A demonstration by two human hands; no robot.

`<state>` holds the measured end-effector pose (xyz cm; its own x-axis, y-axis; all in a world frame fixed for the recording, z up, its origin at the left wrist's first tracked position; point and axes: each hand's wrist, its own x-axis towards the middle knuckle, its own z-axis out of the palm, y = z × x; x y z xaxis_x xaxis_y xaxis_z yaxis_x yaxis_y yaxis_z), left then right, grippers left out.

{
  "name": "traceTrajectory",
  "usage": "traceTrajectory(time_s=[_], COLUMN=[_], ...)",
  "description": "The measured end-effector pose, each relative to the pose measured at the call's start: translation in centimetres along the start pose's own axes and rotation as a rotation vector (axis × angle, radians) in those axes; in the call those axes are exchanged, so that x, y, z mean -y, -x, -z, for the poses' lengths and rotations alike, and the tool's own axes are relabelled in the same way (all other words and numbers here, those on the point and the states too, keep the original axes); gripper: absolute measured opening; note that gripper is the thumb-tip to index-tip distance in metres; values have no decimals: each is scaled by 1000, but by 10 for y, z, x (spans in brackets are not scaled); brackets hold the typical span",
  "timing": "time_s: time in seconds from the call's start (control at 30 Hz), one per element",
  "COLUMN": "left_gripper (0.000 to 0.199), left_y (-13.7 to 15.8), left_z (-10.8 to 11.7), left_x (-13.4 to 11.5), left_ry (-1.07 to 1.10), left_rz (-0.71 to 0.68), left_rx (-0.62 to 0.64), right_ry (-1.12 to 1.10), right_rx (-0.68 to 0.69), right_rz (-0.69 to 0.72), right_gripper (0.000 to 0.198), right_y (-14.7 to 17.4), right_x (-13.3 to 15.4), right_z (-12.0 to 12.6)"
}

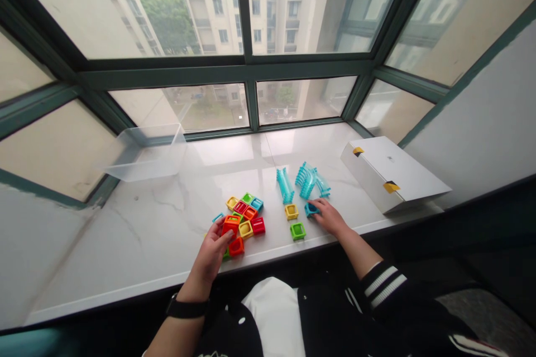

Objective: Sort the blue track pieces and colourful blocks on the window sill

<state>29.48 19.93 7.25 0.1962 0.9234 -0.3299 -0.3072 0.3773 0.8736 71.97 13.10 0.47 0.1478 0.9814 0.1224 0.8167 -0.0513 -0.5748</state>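
My left hand (216, 246) is closed around an orange toy block (231, 224) at the near left of a cluster of hollow square blocks. Among these lie a yellow block (245, 229), a red block (258, 226) and a light blue block (257, 204). To the right, my right hand (328, 215) grips a blue block (310, 210) at the counter surface. Just left of it sit a single yellow block (291, 212) and a green block (298, 231). Behind them lie a straight translucent turquoise track piece (285, 186) and curved turquoise track pieces (306, 179).
A clear plastic bin (146, 164) stands at the back left of the white marbled sill (167, 234). At the right is a white box (396, 173) with yellow-and-black tabs. Green-framed windows (251, 75) close off the back.
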Motion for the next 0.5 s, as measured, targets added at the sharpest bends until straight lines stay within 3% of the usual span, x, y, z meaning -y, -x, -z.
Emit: traceTrajectory(time_s=[0.5], left_gripper=[66], left_y=[4], left_z=[-3], left_x=[-3], left_ry=[39], left_rz=[30], left_rx=[11], right_ry=[15], right_rx=[11], right_rz=[9], right_gripper=[57], right_y=[1], right_x=[-1], right_z=[-7])
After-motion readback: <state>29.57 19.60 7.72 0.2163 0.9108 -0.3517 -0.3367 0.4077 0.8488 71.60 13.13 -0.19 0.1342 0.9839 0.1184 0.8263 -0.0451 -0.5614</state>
